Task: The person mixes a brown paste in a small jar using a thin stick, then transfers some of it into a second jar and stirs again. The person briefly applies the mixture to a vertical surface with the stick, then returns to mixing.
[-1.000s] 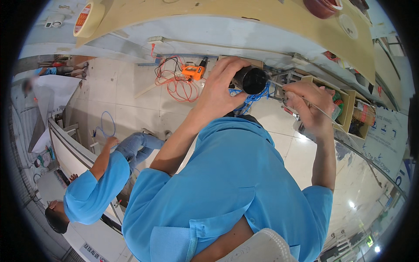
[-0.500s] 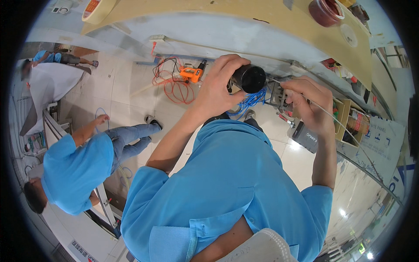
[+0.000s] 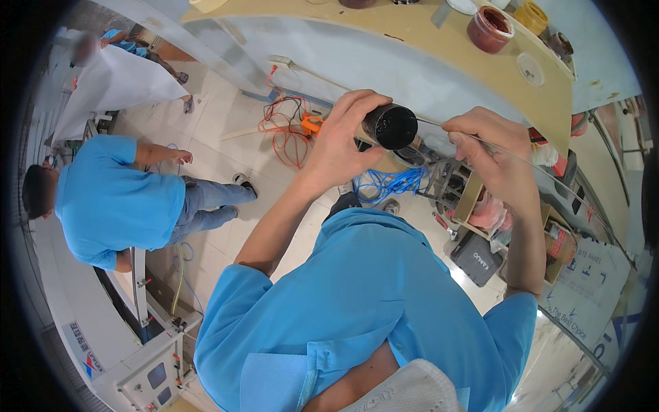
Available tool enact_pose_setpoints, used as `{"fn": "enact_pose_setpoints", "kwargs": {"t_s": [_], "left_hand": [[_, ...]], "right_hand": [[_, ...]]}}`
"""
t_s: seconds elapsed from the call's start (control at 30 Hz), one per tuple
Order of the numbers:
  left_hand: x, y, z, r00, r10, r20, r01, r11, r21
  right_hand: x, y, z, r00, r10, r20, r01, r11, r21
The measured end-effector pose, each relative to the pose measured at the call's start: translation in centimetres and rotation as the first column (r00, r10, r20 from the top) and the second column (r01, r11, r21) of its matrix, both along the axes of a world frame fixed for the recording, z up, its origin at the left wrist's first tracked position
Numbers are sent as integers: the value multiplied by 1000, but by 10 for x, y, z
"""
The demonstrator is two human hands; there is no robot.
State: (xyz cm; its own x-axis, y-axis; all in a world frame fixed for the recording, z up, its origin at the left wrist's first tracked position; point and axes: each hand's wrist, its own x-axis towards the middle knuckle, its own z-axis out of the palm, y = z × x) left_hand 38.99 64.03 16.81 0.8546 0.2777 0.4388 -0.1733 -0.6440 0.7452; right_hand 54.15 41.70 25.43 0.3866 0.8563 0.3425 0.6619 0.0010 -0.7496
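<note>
My left hand (image 3: 341,141) is wrapped round a black cylindrical cup (image 3: 396,128) with its round mouth turned toward me. The inside looks dark and glossy; I cannot make out what it contains. To the right, my right hand (image 3: 498,154) pinches a long thin rod (image 3: 549,172) between thumb and fingers. One end of the rod reaches the right edge of the cup's rim, while the other runs far off to the lower right. Whether the tip touches the cup, I cannot tell.
Beyond my hands, a tan worktop (image 3: 384,24) carries a jar of dark red paste (image 3: 490,31) and a yellow jar (image 3: 531,17). Blue hose (image 3: 391,184), orange cord (image 3: 281,137) and a black case (image 3: 476,259) lie below. A co-worker in blue (image 3: 123,196) stands at left.
The whole view has shifted, showing more jars on the worktop. The cup's mouth now shows its glossy inside more plainly. The co-worker at left has turned and moved an arm.
</note>
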Motion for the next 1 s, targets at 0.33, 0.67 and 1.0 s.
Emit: {"fn": "enact_pose_setpoints", "kwargs": {"t_s": [0.33,0.67,1.0], "left_hand": [[-7,-8,18,998,40,50,-40,999,10],[-7,17,38,995,38,94,-43,998,49],[26,102,100,955,79,286,-153,957,246]], "right_hand": [[-2,3,19,997,27,67,-30,998,47],[-3,24,38,999,49,9,-50,997,53],[14,69,49,988,30,-152,20,949,316]]}}
